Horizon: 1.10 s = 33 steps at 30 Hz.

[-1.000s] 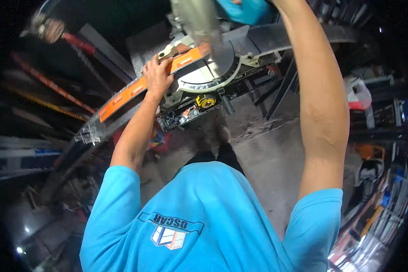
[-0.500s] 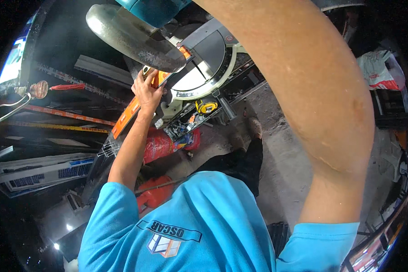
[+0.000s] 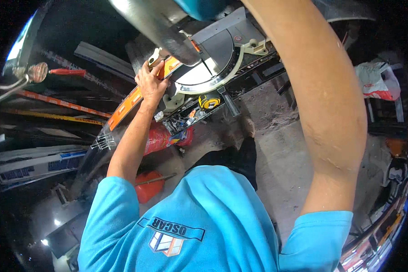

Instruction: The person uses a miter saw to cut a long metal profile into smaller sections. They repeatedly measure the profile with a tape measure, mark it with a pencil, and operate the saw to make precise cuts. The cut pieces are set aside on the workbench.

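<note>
My left hand (image 3: 150, 85) grips a long bar with orange film (image 3: 126, 108), its fingers curled over the bar beside the miter saw's fence. The bar slants up and right, passing under the saw's metal blade guard (image 3: 161, 34). Below the guard lies the saw's round grey table (image 3: 217, 47) with its pale slotted front. My right forearm (image 3: 322, 86) reaches past the top edge near the teal saw body (image 3: 201, 8); my right hand is out of the picture.
A yellow tape measure (image 3: 209, 102) lies on the bench's front ledge among small metal bits (image 3: 179, 122). Long wrapped profiles (image 3: 41, 165) are stacked on the left. Red bags and a red container (image 3: 149, 187) sit beneath. A white bag (image 3: 377, 81) stands at the right.
The guard and teal saw body appear farther up and right, and the whole view has shifted slightly. My left hand keeps its hold on the orange bar.
</note>
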### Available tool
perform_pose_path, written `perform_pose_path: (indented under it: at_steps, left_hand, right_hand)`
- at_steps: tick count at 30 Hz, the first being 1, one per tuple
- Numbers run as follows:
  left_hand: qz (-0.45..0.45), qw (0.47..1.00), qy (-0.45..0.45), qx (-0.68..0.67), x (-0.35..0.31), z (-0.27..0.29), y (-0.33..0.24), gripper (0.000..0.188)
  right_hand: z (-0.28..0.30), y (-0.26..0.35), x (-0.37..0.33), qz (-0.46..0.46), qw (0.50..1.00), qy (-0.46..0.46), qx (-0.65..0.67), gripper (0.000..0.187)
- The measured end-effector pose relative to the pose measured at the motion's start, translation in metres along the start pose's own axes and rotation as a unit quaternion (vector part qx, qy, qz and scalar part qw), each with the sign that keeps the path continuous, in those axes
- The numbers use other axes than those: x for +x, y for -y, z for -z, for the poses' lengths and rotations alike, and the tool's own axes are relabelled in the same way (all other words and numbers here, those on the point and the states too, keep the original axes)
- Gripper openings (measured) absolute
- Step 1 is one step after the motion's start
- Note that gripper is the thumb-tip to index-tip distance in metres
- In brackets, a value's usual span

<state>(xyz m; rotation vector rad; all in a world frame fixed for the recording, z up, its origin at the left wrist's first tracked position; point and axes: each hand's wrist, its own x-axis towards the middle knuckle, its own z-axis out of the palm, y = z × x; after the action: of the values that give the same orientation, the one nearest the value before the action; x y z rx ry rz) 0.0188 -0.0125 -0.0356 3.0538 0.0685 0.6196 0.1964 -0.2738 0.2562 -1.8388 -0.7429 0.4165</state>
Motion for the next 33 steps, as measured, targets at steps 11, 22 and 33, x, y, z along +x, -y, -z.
perform_pose_path:
  at_steps: [11, 22, 33]
  left_hand:
    - [0.030, 0.998, -0.025, -0.051, -0.002, 0.001, -0.013, 0.058]
    - [0.045, 0.995, -0.022, -0.086, -0.006, 0.007, -0.012, 0.056]
    - [0.044, 0.994, -0.041, -0.092, -0.007, 0.004, -0.012, 0.055]
  right_hand:
    - [-0.015, -0.003, -0.074, -0.169, 0.976, -0.137, 0.007, 0.065]
    - [-0.038, -0.021, -0.099, -0.141, 0.975, -0.159, 0.058, 0.066]
    - [-0.030, -0.033, -0.102, -0.122, 0.980, -0.140, 0.065, 0.066]
